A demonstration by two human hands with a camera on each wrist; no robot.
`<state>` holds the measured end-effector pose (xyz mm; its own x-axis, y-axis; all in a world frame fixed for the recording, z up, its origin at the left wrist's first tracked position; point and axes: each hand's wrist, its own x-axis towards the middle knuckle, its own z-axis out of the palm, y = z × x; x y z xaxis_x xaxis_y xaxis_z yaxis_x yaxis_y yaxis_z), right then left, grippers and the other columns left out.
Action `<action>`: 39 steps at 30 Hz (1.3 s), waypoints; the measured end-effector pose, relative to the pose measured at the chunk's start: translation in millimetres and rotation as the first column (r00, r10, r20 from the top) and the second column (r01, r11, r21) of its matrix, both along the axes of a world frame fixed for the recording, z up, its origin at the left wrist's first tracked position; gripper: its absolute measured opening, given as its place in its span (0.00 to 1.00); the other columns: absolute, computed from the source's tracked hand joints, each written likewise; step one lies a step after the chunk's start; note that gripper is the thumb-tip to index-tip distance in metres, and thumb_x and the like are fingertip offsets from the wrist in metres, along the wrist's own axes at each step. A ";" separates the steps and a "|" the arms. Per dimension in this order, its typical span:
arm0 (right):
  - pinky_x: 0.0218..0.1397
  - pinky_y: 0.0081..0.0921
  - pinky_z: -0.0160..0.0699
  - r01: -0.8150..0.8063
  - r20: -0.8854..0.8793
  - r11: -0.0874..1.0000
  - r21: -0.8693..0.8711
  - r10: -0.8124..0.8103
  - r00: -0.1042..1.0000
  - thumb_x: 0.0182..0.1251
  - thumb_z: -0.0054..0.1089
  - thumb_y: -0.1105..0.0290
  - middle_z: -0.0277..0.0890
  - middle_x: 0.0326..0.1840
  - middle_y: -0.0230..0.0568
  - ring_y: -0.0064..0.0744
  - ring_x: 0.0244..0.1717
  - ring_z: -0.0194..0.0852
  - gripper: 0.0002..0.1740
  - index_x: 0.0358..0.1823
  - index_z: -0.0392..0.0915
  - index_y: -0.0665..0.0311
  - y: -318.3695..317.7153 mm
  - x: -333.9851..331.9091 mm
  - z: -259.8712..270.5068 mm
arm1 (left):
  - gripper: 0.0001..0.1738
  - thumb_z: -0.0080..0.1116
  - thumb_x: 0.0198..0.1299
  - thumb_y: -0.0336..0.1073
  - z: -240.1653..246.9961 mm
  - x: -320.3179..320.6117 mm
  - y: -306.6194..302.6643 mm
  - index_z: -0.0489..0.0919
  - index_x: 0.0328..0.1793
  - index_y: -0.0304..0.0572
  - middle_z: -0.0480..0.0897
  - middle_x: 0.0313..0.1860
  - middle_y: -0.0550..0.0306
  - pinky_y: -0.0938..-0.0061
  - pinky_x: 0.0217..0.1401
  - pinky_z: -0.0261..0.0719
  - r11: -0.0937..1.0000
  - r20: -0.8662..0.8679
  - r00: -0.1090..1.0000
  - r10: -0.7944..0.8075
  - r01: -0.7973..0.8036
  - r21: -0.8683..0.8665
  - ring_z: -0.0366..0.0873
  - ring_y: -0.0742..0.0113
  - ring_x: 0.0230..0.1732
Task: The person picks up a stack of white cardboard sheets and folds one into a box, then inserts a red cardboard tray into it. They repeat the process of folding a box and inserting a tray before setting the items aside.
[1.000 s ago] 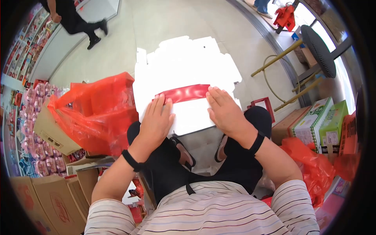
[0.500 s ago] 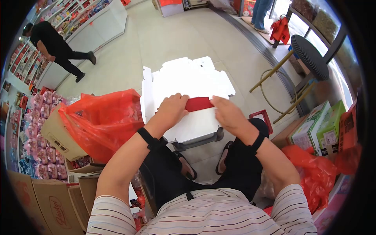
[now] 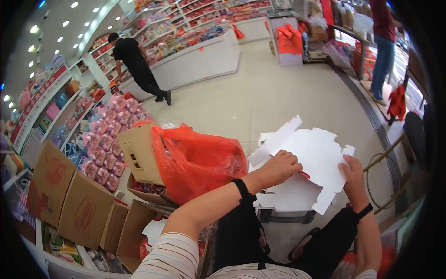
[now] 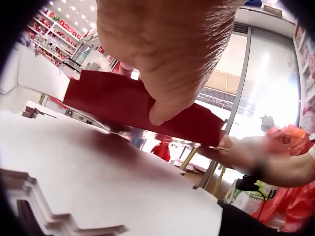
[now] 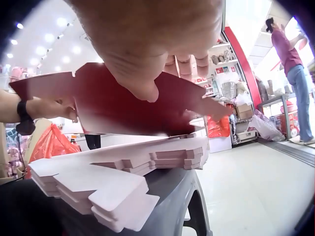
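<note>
A die-cut box blank, white on one face and dark red on the other, is raised at a tilt above a stack of flat white blanks. My left hand pinches it at its left part, thumb on the red panel in the left wrist view. At the right edge, my right hand grips the same blank, its thumb against the red face and its fingers behind. Under the stack is a grey plastic stool, between my knees.
Left of the stool, a red plastic bag lies against a cardboard box. Open brown cartons stand nearer my left side. A person in black is by the white counter. A stool's gold legs are at right.
My hands have gone from lying on the red strip to lifting the blank off the stack by both sides. The head view has swung up and leftward.
</note>
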<state>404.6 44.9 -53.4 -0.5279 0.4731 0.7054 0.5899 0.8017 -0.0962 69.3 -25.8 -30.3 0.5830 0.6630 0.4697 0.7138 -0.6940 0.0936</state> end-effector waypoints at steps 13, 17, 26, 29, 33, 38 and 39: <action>0.59 0.41 0.78 -0.260 0.134 0.927 -0.271 0.304 0.943 0.40 0.81 0.73 0.78 0.48 0.39 0.44 0.54 0.77 0.26 0.43 0.78 0.59 -98.7 -71.5 -26.2 | 0.09 0.61 0.70 0.31 0.6 -49.0 -13.3 0.83 0.52 0.37 0.85 0.49 0.46 0.60 0.52 0.81 0.952 0.178 0.936 0.305 -0.299 -0.061 0.83 0.48 0.48; 0.63 0.41 0.77 -0.223 0.122 0.934 -0.279 0.265 0.957 0.38 0.82 0.73 0.79 0.51 0.39 0.44 0.57 0.77 0.27 0.44 0.78 0.59 -99.1 -72.4 -29.7 | 0.16 0.70 0.65 0.40 17.8 -27.2 -91.1 0.81 0.52 0.38 0.84 0.48 0.46 0.58 0.54 0.79 0.757 0.122 0.846 0.519 -0.388 -0.526 0.81 0.46 0.50; 0.69 0.47 0.72 -0.152 0.083 0.948 -0.278 0.181 0.980 0.47 0.80 0.66 0.79 0.55 0.43 0.49 0.61 0.74 0.27 0.51 0.82 0.59 -105.3 -78.7 -28.7 | 0.36 0.83 0.48 0.50 -25.3 -1.5 -124.3 0.81 0.58 0.38 0.82 0.54 0.47 0.57 0.63 0.73 0.840 -0.034 0.887 0.461 -0.448 -0.306 0.78 0.48 0.59; 0.70 0.48 0.72 -0.112 0.110 0.957 -0.266 0.146 0.983 0.50 0.78 0.63 0.78 0.58 0.44 0.49 0.62 0.74 0.26 0.53 0.82 0.59 -105.6 -75.4 -22.3 | 0.37 0.83 0.46 0.49 -29.8 2.9 -122.3 0.80 0.58 0.38 0.81 0.54 0.47 0.56 0.63 0.73 0.831 -0.020 0.871 0.492 -0.476 -0.287 0.77 0.48 0.61; 0.70 0.48 0.72 -0.045 0.125 0.962 -0.268 0.081 0.989 0.50 0.79 0.63 0.77 0.61 0.45 0.50 0.63 0.73 0.28 0.55 0.82 0.59 -103.7 -67.2 -24.0 | 0.34 0.81 0.48 0.45 -31.8 0.4 -120.5 0.80 0.59 0.38 0.80 0.54 0.46 0.56 0.64 0.73 0.806 -0.057 0.842 0.537 -0.531 -0.261 0.76 0.48 0.62; 0.67 0.46 0.74 -0.064 0.086 0.951 -0.303 0.094 0.992 0.48 0.79 0.64 0.76 0.61 0.46 0.51 0.63 0.73 0.32 0.57 0.81 0.61 -90.3 -55.3 -27.0 | 0.23 0.70 0.56 0.36 -37.9 1.8 -116.4 0.78 0.57 0.38 0.80 0.51 0.46 0.55 0.59 0.72 0.812 -0.017 0.840 0.542 -0.530 -0.244 0.77 0.45 0.57; 0.66 0.46 0.74 -0.053 0.076 0.954 -0.296 0.079 0.994 0.47 0.79 0.65 0.76 0.60 0.46 0.51 0.62 0.74 0.32 0.57 0.80 0.62 -87.0 -51.8 -25.8 | 0.21 0.68 0.58 0.35 -37.3 2.0 -115.2 0.77 0.56 0.39 0.79 0.50 0.45 0.55 0.58 0.72 0.805 -0.002 0.836 0.548 -0.528 -0.270 0.77 0.45 0.56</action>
